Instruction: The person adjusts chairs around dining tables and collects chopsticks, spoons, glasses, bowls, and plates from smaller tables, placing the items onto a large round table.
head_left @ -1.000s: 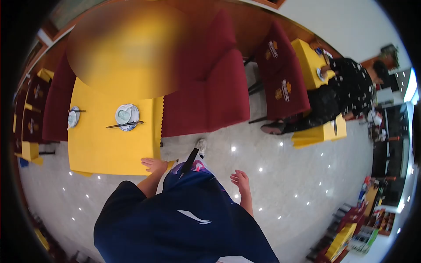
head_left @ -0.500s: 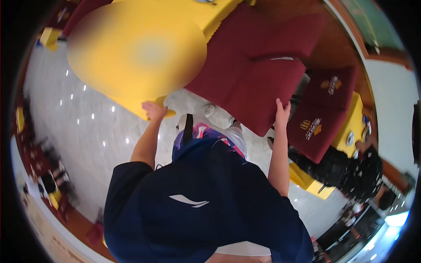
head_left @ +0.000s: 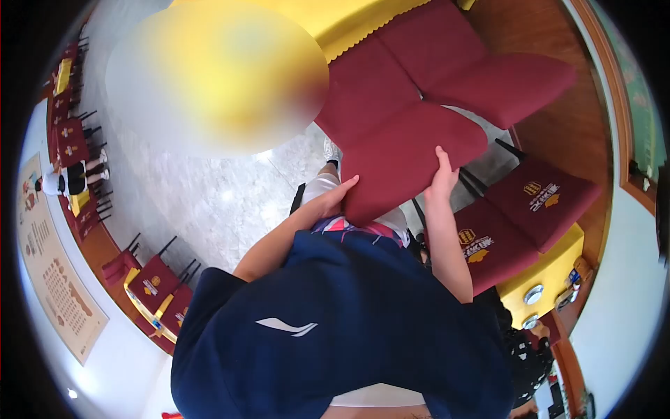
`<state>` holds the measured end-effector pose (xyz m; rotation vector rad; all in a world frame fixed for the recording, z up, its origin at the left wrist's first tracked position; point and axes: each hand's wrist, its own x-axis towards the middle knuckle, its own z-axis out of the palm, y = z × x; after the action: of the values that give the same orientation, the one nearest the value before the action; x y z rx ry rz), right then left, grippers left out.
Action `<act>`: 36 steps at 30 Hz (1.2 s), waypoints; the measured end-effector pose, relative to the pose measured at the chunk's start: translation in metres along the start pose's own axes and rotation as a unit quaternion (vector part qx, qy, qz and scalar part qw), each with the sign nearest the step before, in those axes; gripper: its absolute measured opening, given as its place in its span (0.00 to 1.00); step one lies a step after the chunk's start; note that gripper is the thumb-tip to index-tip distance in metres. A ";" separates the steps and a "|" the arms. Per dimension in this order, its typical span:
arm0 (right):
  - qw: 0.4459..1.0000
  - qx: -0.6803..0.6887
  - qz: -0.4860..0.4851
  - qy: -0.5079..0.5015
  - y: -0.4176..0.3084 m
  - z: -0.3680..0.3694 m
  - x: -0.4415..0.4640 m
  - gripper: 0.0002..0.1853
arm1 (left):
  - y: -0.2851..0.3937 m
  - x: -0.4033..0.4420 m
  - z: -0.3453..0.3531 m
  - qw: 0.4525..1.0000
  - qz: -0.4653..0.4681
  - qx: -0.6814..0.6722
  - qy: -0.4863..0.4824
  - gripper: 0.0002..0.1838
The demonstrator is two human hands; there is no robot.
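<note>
Both hands are on the back of a dark red chair (head_left: 405, 153) in front of me. My left hand (head_left: 340, 195) grips its near left edge, thumb on the fabric. At its right edge, my right hand (head_left: 442, 180) has the thumb on the front and the fingers around the side. Another dark red chair (head_left: 499, 87) stands beside it, with a gap between the two backs. The yellow tablecloth (head_left: 335, 21) hangs with a scalloped edge beyond the seats. A large round blur covers the upper left of the view.
Dark red chairs with printed logos (head_left: 478, 234) stand to the right, by a yellow table (head_left: 567, 264) with small dishes. A person in black patterned clothes (head_left: 527, 363) is at the lower right. More chairs (head_left: 153, 283) and another person (head_left: 70, 178) are at the left.
My view has turned. My left hand has left the yellow tablecloth's corner and taken hold of the chair back. My right hand, earlier off the chair, now grips its edge, and the chair back has tilted.
</note>
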<state>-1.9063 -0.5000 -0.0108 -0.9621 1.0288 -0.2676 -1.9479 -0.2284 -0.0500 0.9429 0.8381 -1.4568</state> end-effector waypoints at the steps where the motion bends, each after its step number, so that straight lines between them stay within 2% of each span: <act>1: 1.000 0.008 -0.014 0.023 -0.002 0.006 0.001 0.30 | 0.001 -0.004 0.011 0.999 0.018 -0.045 -0.018 0.46; 2: 0.999 0.025 0.006 0.046 -0.003 0.011 0.002 0.29 | 0.004 -0.005 0.017 0.995 0.040 -0.088 -0.035 0.45; 6: 0.999 0.037 0.018 0.000 -0.008 0.025 0.000 0.30 | 0.003 -0.007 0.017 0.990 0.045 -0.131 -0.026 0.40; 8: 0.999 0.032 0.035 0.023 -0.011 0.046 -0.008 0.31 | 0.007 -0.014 0.012 0.980 0.095 -0.177 0.015 0.37; 13: 0.998 0.039 -0.002 -0.044 0.035 0.082 0.005 0.36 | 0.015 -0.045 -0.015 0.943 0.179 -0.279 0.036 0.31; 15: 0.997 0.031 0.046 -0.046 0.050 0.103 0.010 0.35 | 0.025 -0.059 -0.035 0.930 0.184 -0.281 0.150 0.25; 16: 0.995 0.011 0.072 -0.067 0.054 0.115 0.010 0.37 | 0.029 -0.058 -0.053 0.934 0.190 -0.267 0.144 0.25; 17: 0.992 -0.011 0.096 -0.083 0.058 0.122 0.012 0.40 | 0.027 -0.048 -0.073 0.911 0.227 -0.325 0.112 0.25; 18: 0.985 -0.019 0.097 -0.143 0.071 0.124 0.023 0.42 | 0.028 -0.044 -0.085 0.884 0.258 -0.382 0.076 0.25; 19: 0.976 -0.067 0.151 -0.142 0.039 0.135 -0.012 0.41 | 0.033 -0.052 -0.088 0.873 0.274 -0.394 0.084 0.23; 21: 0.959 -0.126 0.164 -0.195 0.032 0.139 -0.013 0.41 | 0.045 -0.070 -0.087 0.883 0.296 -0.317 0.181 0.28; 22: 0.962 -0.119 0.155 -0.189 0.027 0.136 -0.010 0.41 | 0.052 -0.080 -0.078 0.887 0.298 -0.307 0.173 0.28; 24: 0.916 -0.123 0.239 -0.297 0.017 0.118 -0.002 0.40 | 0.061 -0.093 -0.062 0.846 0.393 -0.096 0.347 0.28; 25: 0.928 -0.103 0.236 -0.267 0.018 0.102 0.007 0.38 | 0.063 -0.087 -0.075 0.847 0.397 -0.089 0.341 0.28; 27: 0.950 -0.048 0.236 -0.196 0.022 0.057 0.032 0.34 | 0.064 -0.061 -0.107 0.746 0.511 0.205 0.374 0.25; 28: 0.959 -0.016 0.238 -0.155 0.018 0.030 0.048 0.31 | 0.068 -0.079 -0.086 0.701 0.529 0.245 0.411 0.20; 29: 0.965 0.034 0.239 -0.097 0.014 -0.002 0.067 0.30 | 0.071 -0.090 -0.079 0.708 0.525 0.244 0.404 0.20; 30: 0.967 0.082 0.238 -0.040 0.004 -0.033 0.082 0.29 | 0.075 -0.096 -0.072 0.683 0.515 0.311 0.414 0.21; 31: 0.972 0.095 0.213 0.001 -0.016 -0.055 0.088 0.29 | 0.080 -0.100 -0.065 0.653 0.505 0.374 0.422 0.22; 33: 0.978 0.121 0.155 0.063 -0.057 -0.088 0.112 0.30 | 0.091 -0.111 -0.050 0.648 0.481 0.411 0.423 0.26; 35: 0.986 0.109 0.109 0.061 -0.109 -0.104 0.135 0.32 | 0.098 -0.114 -0.037 0.625 0.424 0.497 0.428 0.34; 36: 0.990 0.099 0.083 0.050 -0.134 -0.104 0.147 0.37 | 0.101 -0.110 -0.031 0.627 0.422 0.492 0.432 0.34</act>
<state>-1.8832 -0.7231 -0.0122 -0.6864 1.1449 -0.2763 -1.8418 -0.1637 0.0385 2.5672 -0.0114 -0.4050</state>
